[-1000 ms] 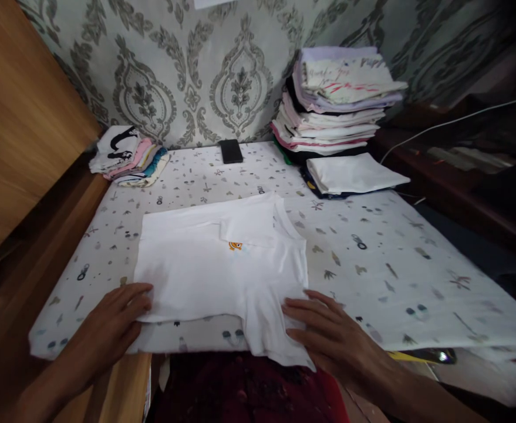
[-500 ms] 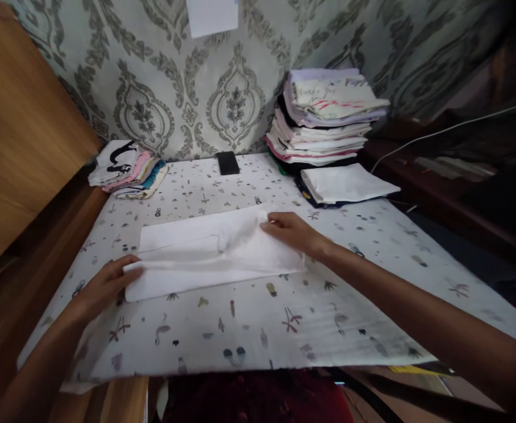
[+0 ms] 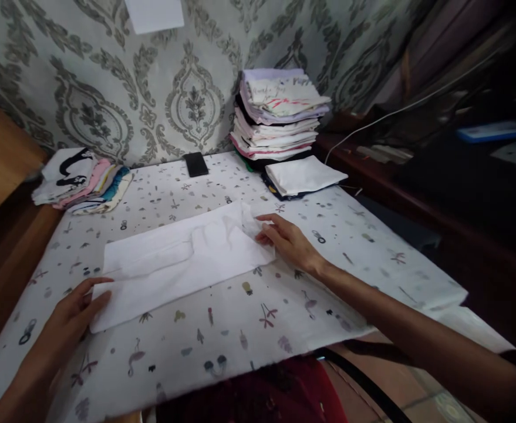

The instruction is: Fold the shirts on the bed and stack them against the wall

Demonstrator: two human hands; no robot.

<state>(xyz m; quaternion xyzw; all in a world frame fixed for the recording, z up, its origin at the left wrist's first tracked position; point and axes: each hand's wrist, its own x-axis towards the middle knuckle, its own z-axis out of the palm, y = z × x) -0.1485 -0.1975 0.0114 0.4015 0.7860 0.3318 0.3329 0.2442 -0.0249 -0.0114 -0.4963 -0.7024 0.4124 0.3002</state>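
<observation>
A white shirt [image 3: 174, 267] lies on the patterned tablecloth, folded into a long strip with what looks like a sleeve laid back along it. My left hand [image 3: 75, 305] pinches its near left corner, thumb on top and fingers along the edge. At the opposite end, my right hand [image 3: 284, 235] has its thumb and fingers closed on the shirt's bunched right edge. Some creases run across the cloth near that hand. The fingertips of my right hand are partly hidden by the fabric.
A tall stack of folded clothes [image 3: 279, 120] stands at the back right, with a smaller white-topped pile [image 3: 306, 174] before it. Another folded pile [image 3: 81, 182] sits at the back left. A dark flat object [image 3: 195, 164] lies near the wall. A white cable [image 3: 398, 111] runs at right.
The view has turned to the right, so everything sits further left. My right hand has shifted its grip at the shirt's right end, and the raised fabric there lies flatter. My left hand stays at its corner.
</observation>
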